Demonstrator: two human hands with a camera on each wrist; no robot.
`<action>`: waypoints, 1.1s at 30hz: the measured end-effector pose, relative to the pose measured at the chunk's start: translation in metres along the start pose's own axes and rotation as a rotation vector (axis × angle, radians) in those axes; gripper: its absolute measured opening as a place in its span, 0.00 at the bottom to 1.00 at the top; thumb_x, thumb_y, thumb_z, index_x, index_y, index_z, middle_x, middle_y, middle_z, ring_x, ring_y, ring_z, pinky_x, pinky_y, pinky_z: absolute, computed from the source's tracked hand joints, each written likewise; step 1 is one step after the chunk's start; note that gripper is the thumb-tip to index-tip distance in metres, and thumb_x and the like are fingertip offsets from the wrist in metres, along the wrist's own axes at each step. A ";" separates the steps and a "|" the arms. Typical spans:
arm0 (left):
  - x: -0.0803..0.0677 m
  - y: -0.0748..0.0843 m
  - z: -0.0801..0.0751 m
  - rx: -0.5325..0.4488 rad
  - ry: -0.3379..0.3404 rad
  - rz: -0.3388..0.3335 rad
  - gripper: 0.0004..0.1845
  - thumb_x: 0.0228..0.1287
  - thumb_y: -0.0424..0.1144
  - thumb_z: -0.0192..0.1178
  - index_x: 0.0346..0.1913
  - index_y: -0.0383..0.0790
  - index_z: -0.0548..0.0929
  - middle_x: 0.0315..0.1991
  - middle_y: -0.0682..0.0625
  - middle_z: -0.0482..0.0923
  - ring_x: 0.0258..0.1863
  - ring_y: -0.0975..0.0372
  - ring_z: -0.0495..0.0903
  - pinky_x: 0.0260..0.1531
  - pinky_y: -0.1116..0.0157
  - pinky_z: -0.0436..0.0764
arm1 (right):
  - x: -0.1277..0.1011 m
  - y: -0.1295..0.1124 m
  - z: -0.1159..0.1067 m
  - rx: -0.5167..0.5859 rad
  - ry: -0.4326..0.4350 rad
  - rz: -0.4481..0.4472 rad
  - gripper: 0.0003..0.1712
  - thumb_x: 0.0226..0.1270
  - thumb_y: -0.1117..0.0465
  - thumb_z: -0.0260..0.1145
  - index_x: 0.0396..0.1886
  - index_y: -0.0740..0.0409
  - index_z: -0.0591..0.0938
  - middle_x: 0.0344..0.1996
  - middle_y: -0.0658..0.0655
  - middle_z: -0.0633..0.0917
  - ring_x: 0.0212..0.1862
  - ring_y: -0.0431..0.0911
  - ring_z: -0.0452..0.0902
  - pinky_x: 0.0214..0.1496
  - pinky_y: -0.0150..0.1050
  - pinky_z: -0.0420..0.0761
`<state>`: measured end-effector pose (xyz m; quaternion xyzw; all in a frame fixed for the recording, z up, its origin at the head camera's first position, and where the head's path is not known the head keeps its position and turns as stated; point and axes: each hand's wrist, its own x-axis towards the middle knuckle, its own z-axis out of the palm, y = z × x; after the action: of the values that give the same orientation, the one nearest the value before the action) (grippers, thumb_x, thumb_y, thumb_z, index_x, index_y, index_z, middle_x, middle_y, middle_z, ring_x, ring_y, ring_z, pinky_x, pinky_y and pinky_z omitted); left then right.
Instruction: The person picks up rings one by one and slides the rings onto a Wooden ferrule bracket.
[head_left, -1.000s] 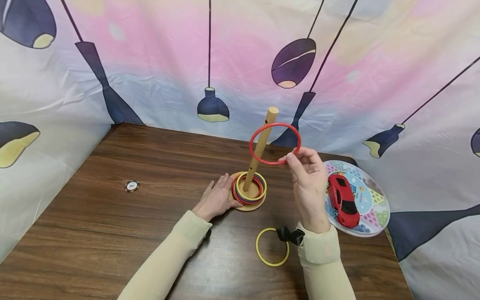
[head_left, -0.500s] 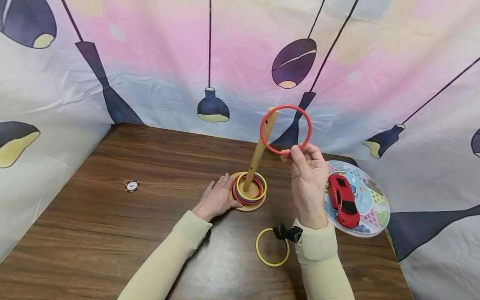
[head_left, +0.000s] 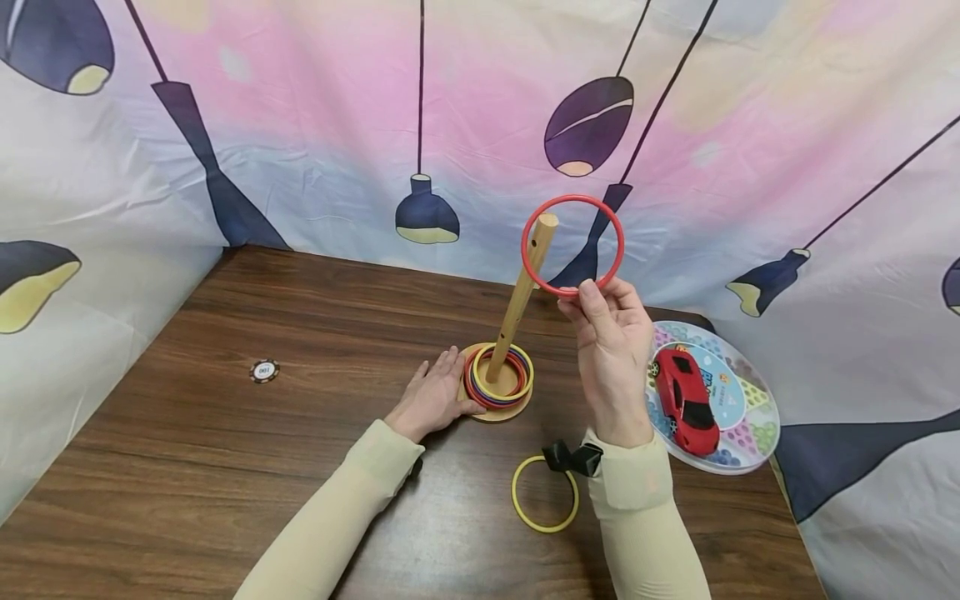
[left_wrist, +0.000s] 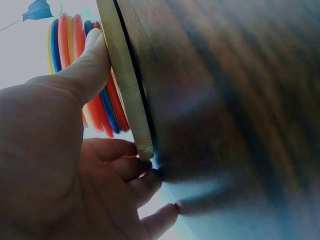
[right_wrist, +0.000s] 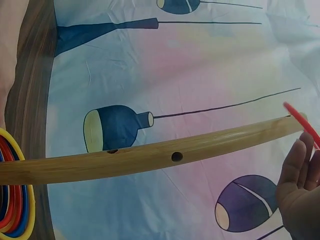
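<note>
Here, in the head view, the right hand (head_left: pixel 611 350) pinches a red ring (head_left: pixel 572 247) at frame centre, held around the tip of the wooden peg (head_left: pixel 521 296). Tilted, the ring could catch the tip and tip the peg. The left hand (head_left: pixel 433 398) lies flat against the base (head_left: pixel 495 410) on the worktop (head_left: pixel 225 417).

From the left wrist, its thumb presses the stacked rings (left_wrist: pixel 102 107); a slack hold would let the base slide.

From the right wrist, the ring's edge (right_wrist: pixel 302 122) shows at the right border, so a weak pinch might drop it.
</note>
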<state>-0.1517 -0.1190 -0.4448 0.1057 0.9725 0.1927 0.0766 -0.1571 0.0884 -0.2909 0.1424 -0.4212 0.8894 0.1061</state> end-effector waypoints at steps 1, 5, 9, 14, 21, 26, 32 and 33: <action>0.000 0.000 0.000 -0.002 0.000 0.001 0.51 0.61 0.60 0.63 0.75 0.30 0.55 0.75 0.37 0.50 0.75 0.49 0.50 0.70 0.47 0.52 | 0.000 0.000 0.000 0.006 0.002 0.002 0.09 0.65 0.70 0.66 0.43 0.67 0.77 0.34 0.61 0.80 0.36 0.47 0.82 0.42 0.36 0.84; 0.000 0.000 -0.001 -0.005 0.006 0.007 0.50 0.61 0.60 0.63 0.74 0.30 0.56 0.75 0.36 0.51 0.74 0.49 0.50 0.70 0.46 0.52 | 0.001 0.003 -0.001 0.019 0.015 0.012 0.09 0.64 0.70 0.67 0.41 0.67 0.77 0.33 0.62 0.81 0.35 0.47 0.82 0.40 0.36 0.84; 0.001 -0.001 0.000 0.000 -0.004 0.000 0.51 0.61 0.61 0.62 0.75 0.31 0.55 0.75 0.37 0.50 0.75 0.50 0.50 0.71 0.47 0.51 | 0.000 0.009 -0.004 0.021 0.028 0.042 0.07 0.64 0.70 0.66 0.39 0.66 0.77 0.32 0.61 0.81 0.33 0.47 0.82 0.38 0.36 0.83; 0.000 -0.001 -0.001 -0.006 -0.001 0.002 0.51 0.60 0.61 0.63 0.75 0.30 0.55 0.75 0.37 0.50 0.75 0.50 0.50 0.71 0.47 0.51 | -0.004 0.016 -0.013 -0.004 0.051 0.095 0.05 0.66 0.69 0.65 0.38 0.64 0.77 0.30 0.58 0.83 0.32 0.46 0.82 0.38 0.36 0.83; -0.001 0.000 -0.001 -0.006 -0.006 0.005 0.51 0.61 0.60 0.62 0.75 0.30 0.55 0.75 0.37 0.50 0.75 0.49 0.50 0.71 0.47 0.51 | -0.012 0.031 -0.041 -0.087 0.046 0.283 0.02 0.70 0.67 0.62 0.36 0.57 0.79 0.28 0.53 0.84 0.30 0.43 0.79 0.37 0.34 0.81; 0.000 -0.001 -0.001 -0.001 -0.005 0.002 0.51 0.61 0.61 0.62 0.75 0.30 0.55 0.75 0.37 0.50 0.75 0.50 0.50 0.71 0.47 0.51 | -0.017 0.045 -0.059 -0.189 0.056 0.426 0.03 0.70 0.67 0.62 0.37 0.56 0.79 0.29 0.51 0.83 0.30 0.42 0.79 0.37 0.34 0.81; 0.001 0.000 0.000 0.002 -0.018 -0.004 0.51 0.61 0.61 0.62 0.75 0.30 0.54 0.75 0.37 0.49 0.75 0.50 0.49 0.71 0.47 0.51 | -0.021 0.055 -0.073 -0.339 0.044 0.550 0.07 0.68 0.66 0.64 0.43 0.62 0.76 0.29 0.51 0.81 0.28 0.41 0.79 0.37 0.35 0.82; 0.001 0.000 0.000 0.002 -0.022 -0.006 0.51 0.61 0.61 0.62 0.75 0.31 0.54 0.76 0.38 0.49 0.75 0.50 0.49 0.71 0.47 0.50 | -0.021 0.057 -0.074 -0.369 0.033 0.567 0.09 0.68 0.66 0.64 0.44 0.62 0.75 0.29 0.51 0.81 0.28 0.41 0.79 0.37 0.35 0.82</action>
<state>-0.1527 -0.1186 -0.4452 0.1047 0.9722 0.1903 0.0876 -0.1671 0.1097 -0.3840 -0.0165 -0.5962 0.7944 -0.1148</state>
